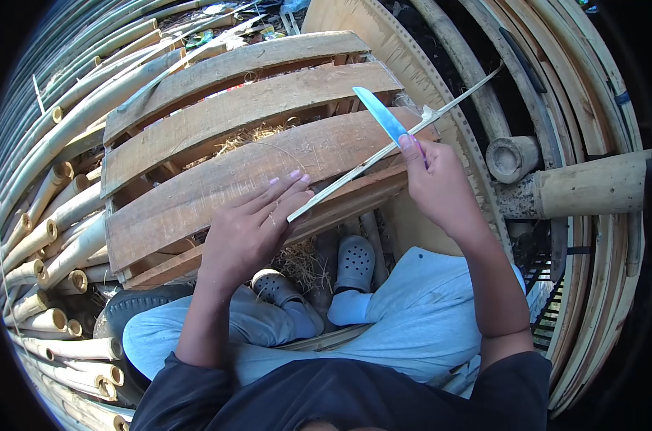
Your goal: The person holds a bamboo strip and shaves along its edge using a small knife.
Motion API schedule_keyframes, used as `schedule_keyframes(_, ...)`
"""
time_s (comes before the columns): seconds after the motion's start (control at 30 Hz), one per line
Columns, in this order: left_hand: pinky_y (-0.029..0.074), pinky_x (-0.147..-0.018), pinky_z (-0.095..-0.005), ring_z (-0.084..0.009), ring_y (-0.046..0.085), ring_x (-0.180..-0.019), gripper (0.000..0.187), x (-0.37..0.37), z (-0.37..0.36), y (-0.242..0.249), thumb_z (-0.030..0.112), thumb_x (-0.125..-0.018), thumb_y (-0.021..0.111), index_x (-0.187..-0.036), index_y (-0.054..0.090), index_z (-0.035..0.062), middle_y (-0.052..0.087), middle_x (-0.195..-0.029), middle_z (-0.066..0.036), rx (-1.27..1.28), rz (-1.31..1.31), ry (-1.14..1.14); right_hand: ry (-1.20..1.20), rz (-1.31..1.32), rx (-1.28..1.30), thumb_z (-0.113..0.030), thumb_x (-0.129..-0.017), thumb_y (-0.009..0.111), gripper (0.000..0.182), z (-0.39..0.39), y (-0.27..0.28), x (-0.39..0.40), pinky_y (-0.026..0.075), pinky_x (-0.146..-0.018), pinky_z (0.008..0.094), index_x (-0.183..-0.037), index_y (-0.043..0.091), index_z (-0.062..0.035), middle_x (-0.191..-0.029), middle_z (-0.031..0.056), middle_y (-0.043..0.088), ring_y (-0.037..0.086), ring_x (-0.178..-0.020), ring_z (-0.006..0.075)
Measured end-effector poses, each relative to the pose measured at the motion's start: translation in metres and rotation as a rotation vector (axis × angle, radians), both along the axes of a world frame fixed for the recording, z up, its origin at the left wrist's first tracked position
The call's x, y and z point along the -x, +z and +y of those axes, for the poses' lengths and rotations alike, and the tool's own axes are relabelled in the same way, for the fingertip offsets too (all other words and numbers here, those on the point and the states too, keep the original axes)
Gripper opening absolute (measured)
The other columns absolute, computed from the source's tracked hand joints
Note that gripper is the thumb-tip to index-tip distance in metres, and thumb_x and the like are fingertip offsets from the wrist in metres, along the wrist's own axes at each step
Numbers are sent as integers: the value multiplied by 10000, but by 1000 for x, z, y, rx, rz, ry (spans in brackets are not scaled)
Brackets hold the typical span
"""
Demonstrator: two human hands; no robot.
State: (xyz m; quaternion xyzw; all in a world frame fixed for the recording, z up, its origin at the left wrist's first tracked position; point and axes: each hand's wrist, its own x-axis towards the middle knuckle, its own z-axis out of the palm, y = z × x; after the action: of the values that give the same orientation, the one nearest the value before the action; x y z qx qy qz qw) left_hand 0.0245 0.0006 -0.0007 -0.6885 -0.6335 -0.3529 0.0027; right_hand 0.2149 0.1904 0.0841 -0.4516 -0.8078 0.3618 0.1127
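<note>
My left hand point(257, 223) pinches the near end of a thin pale bamboo strip point(354, 172) that runs up and to the right across a wooden pallet point(218, 115). My right hand point(433, 179) grips a knife with a light blue blade point(380, 115); the blade points up and left and lies against the strip just above my thumb. A thin curl of shaving sits on the strip near the blade. The knife's handle is hidden inside my fist.
Cut bamboo poles point(49, 237) are stacked at the left, their open ends facing me. A thick bamboo post point(592, 188) and a stub point(512, 158) lie at the right beside curved slats. My crossed legs and grey clogs point(356, 262) rest below the pallet, on dry shavings.
</note>
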Motion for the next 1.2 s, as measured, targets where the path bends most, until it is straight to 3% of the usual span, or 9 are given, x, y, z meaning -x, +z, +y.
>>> schedule_keyframes(0.1,576,-1030,-415,-278,662,-1250,414,1,1,-1,76,-857,752,-1258,651,55,683,-1361,-87,-31,30,-17,237,-5,26,-321,-1117,476,481,-54,-3,5,387,-543,376,-809,573,36,-571,110,454,404,-537,171)
schedule_keyframes(0.27,582,-1018,-414,-277,667,-1241,413,0,1,-4,72,-851,756,-1250,651,59,689,-1352,-86,-20,4,0,-20,-47,-25,-299,-1079,548,425,-1,-1,2,433,-581,456,-828,596,40,-601,208,527,452,-521,353)
schedule_keyframes(0.37,585,-1008,-409,-275,674,-1230,416,2,2,-3,70,-847,759,-1249,653,60,690,-1350,-84,-37,33,-18,260,23,-104,-298,-1101,504,450,-55,-8,4,411,-535,404,-817,593,39,-557,149,480,424,-491,250)
schedule_keyframes(0.43,588,-1002,-407,-274,676,-1227,412,1,2,-1,73,-850,759,-1248,653,61,692,-1347,-84,-11,14,-3,233,72,-95,-290,-1097,510,447,-53,-6,4,413,-529,412,-805,594,37,-565,166,503,493,-491,268)
schedule_keyframes(0.53,593,-987,-405,-271,678,-1225,409,-1,1,-2,76,-853,759,-1248,655,63,695,-1342,-81,-5,-4,6,-37,-110,-56,-283,-1070,563,424,4,3,3,444,-570,476,-801,611,42,-646,245,594,612,-602,433)
schedule_keyframes(0.67,598,-971,-401,-267,676,-1230,401,2,3,-4,81,-861,756,-1249,657,66,697,-1339,-74,-40,43,-12,202,63,-59,-305,-1092,532,459,-65,-15,2,398,-514,402,-791,591,36,-563,163,491,443,-490,280)
schedule_keyframes(0.8,596,-980,-401,-271,674,-1232,384,1,2,-2,88,-872,752,-1244,658,64,698,-1335,-77,-18,7,13,-19,-26,-68,-292,-1076,556,423,-8,-4,2,402,-522,445,-818,600,41,-613,232,565,598,-545,362)
schedule_keyframes(0.97,599,-975,-402,-273,684,-1214,371,1,3,0,86,-867,755,-1228,672,59,708,-1317,-75,-37,11,14,216,25,114,-297,-1081,547,424,-73,-12,3,426,-563,462,-841,606,48,-661,237,578,581,-574,386)
schedule_keyframes(1.2,602,-972,-398,-273,698,-1188,353,1,3,-5,92,-867,761,-1208,681,51,725,-1282,-79,-43,-4,27,151,72,-40,-292,-1082,550,412,-64,-19,9,416,-540,456,-834,582,35,-619,230,549,546,-538,406)
